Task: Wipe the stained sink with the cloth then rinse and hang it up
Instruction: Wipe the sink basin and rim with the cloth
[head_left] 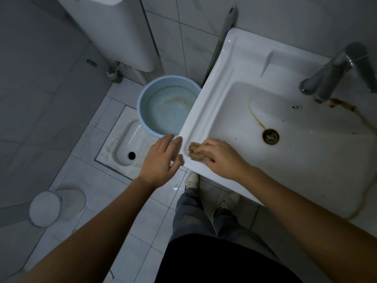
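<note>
A white ceramic sink [220, 82] fills the right half of the view, with brown rust streaks running from the tap base to the drain [270, 136] and along the right side. My right hand [222, 158] presses a crumpled brown cloth [194, 153] onto the sink's near left rim. My left hand [161, 160] hovers beside the sink's left corner, fingers apart and holding nothing. A metal tap [334, 72] stands at the back right.
A light blue bucket [142, 99] holding water sits on the floor left of the sink. A squat toilet [126, 148] lies in the tiled floor, with a white cistern [122, 27] on the wall above. A white bin [47, 207] stands lower left. My feet are under the sink.
</note>
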Demonstrator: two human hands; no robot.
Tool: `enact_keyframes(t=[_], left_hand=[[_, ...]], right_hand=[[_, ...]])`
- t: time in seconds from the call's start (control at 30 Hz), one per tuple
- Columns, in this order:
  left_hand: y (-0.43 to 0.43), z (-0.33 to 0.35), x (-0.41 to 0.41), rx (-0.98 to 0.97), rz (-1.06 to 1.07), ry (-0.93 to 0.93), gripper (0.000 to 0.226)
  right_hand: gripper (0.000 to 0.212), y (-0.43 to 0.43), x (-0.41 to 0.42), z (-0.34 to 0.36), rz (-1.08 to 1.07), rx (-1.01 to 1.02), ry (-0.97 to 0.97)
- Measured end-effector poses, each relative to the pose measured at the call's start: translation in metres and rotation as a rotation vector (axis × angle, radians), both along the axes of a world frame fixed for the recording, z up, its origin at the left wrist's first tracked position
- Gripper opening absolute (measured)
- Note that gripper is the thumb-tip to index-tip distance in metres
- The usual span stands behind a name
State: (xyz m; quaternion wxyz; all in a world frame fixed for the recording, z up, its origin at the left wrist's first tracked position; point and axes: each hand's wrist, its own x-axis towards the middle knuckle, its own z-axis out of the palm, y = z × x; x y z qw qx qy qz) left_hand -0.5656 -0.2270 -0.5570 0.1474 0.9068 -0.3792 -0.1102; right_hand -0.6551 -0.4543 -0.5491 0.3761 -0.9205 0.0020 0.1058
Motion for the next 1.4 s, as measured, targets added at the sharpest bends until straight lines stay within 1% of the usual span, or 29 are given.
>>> enact_keyframes(t=[0.07,0.1,0.2,0.27,0.33,0.43,0.5,0.57,0.67,0.77,0.9,1.07,1.17,1.27,1.33,1.4], left_hand=[[0.0,0.001,-0.001,0.001,0.007,0.005,0.052],[0.0,0.001,-0.001,0.0,0.009,0.008,0.052],[-0.002,0.0,-0.004,-0.006,0.018,0.01,0.053],[-0.002,-0.001,-0.005,0.01,0.019,0.004,0.055],[-0.002,-0.001,-0.006,0.028,0.017,0.002,0.056],[-0.003,0.0,-0.007,0.036,0.02,-0.001,0.056],[-0.006,0.003,-0.008,0.037,0.019,-0.039,0.056],[-0.013,0.005,-0.008,0.017,-0.011,-0.096,0.057],[-0.033,0.007,-0.01,-0.037,-0.152,-0.135,0.052],[-0.052,0.002,-0.015,-0.037,-0.279,-0.108,0.045],[-0.053,-0.007,-0.017,-0.067,-0.313,-0.107,0.033],[-0.052,-0.013,-0.015,-0.096,-0.313,-0.11,0.032],[-0.053,-0.014,-0.016,-0.086,-0.307,-0.113,0.033],[-0.052,-0.016,-0.016,-0.069,-0.313,-0.108,0.037],[-0.052,-0.016,-0.015,-0.064,-0.315,-0.111,0.037],[-0.053,-0.014,-0.015,-0.063,-0.321,-0.125,0.032]], right_hand=[[0.041,-0.016,-0.001,0.001,-0.002,-0.008,0.049],[0.04,-0.021,-0.001,0.0,-0.048,-0.01,0.049],[0.038,-0.018,0.004,-0.004,-0.286,0.033,0.008],[0.041,-0.002,0.012,-0.006,-0.359,0.051,-0.023],[0.04,0.017,0.014,-0.008,-0.332,0.008,-0.064],[0.04,0.027,0.001,-0.008,-0.196,-0.086,-0.099],[0.041,0.014,-0.014,-0.007,-0.107,-0.063,-0.096],[0.039,-0.007,-0.029,-0.006,-0.079,-0.018,-0.056],[0.037,-0.037,-0.066,0.0,-0.099,-0.007,-0.001],[0.036,-0.061,-0.108,0.008,-0.154,-0.033,0.036],[0.035,-0.074,-0.141,0.013,-0.271,-0.062,0.106],[0.034,-0.049,-0.114,0.012,-0.384,-0.118,0.118],[0.036,-0.02,-0.077,0.014,-0.356,-0.082,0.114],[0.034,0.009,-0.05,0.012,-0.307,-0.097,0.109],[0.035,0.014,-0.051,0.012,-0.297,-0.114,0.09],[0.04,0.006,-0.069,0.014,-0.291,-0.131,0.071]])
